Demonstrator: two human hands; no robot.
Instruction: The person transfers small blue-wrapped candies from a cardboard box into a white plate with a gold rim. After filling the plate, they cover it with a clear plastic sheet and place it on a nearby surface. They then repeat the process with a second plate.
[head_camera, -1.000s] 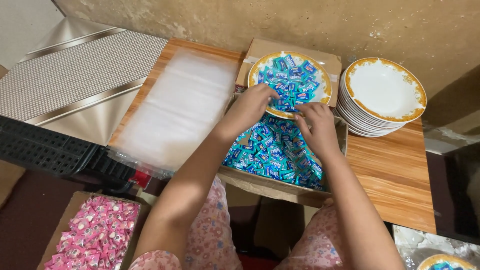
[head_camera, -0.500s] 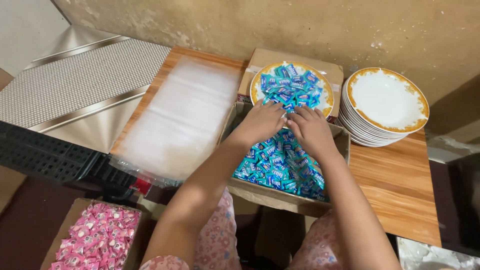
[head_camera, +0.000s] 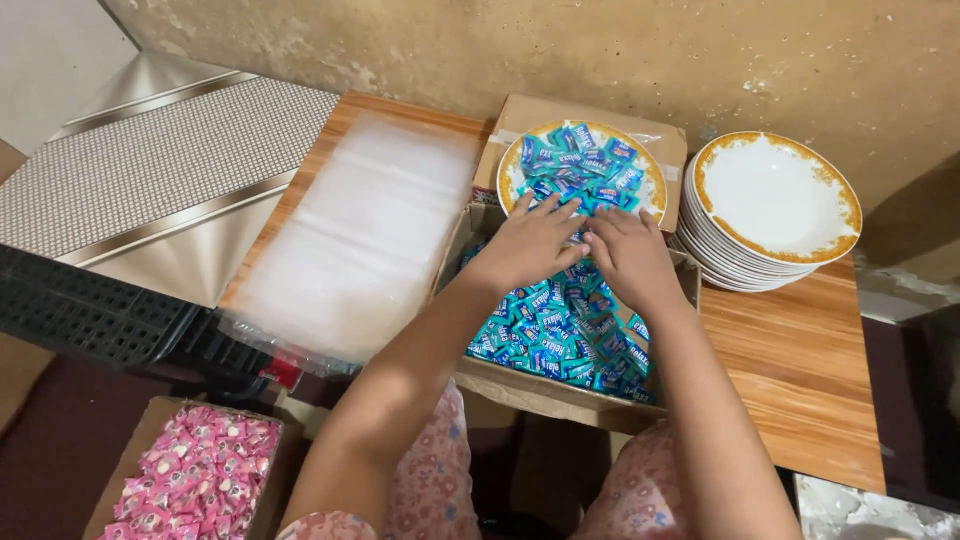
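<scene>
A cardboard box (head_camera: 520, 388) on the wooden table holds many small blue and teal wrapped candies (head_camera: 555, 335). Behind it a white plate with an orange rim (head_camera: 512, 180) carries a heap of the same candies. My left hand (head_camera: 530, 242) and my right hand (head_camera: 628, 252) lie side by side, palms down, at the near edge of that plate, fingers spread over the candies. Whether either hand grips any candies is hidden under the palms.
A stack of empty orange-rimmed white plates (head_camera: 775, 205) stands at the right. A pile of clear plastic bags (head_camera: 360, 240) lies left of the box. A box of pink wrapped candies (head_camera: 195, 480) sits on the floor at lower left, near a black crate (head_camera: 95, 320).
Both hands have drawn closer together and back toward the near edge of the candy plate. The camera view has shifted slightly.
</scene>
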